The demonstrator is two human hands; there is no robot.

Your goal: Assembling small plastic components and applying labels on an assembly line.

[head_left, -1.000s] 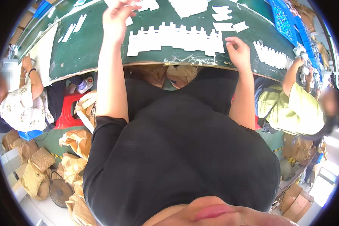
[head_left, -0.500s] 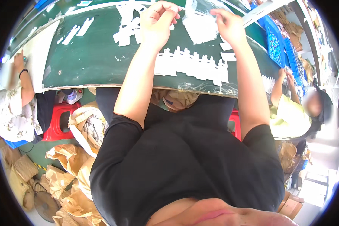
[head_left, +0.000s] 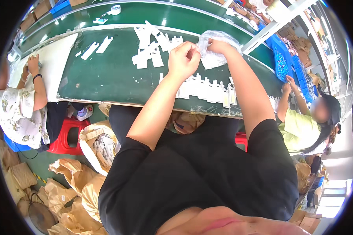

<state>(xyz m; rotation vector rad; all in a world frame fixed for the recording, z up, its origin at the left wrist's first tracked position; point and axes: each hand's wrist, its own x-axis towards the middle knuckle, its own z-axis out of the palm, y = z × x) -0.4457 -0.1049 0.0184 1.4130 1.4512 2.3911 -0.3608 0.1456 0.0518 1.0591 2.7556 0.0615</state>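
Observation:
A clear plastic bag with white contents lies on the green table beyond me. My left hand is closed, its thumb and fingertips pinched at the bag's left edge. My right hand reaches into the bag's mouth; its fingers are hidden by the plastic. Below the hands, a row of flat white pieces with notched tops lies side by side, partly covered by my right forearm. Left of my left hand is a loose pile of white pieces.
Two white strips lie farther left on the table. A metal post stands behind the bag, with a blue bin beyond it. Co-workers sit at both sides. Paper sacks and a red stool stand at lower left.
My right hand has moved left and into the bag's mouth. My left hand has come to the bag's edge. The view has shifted, so the table sits lower and more of its far side shows.

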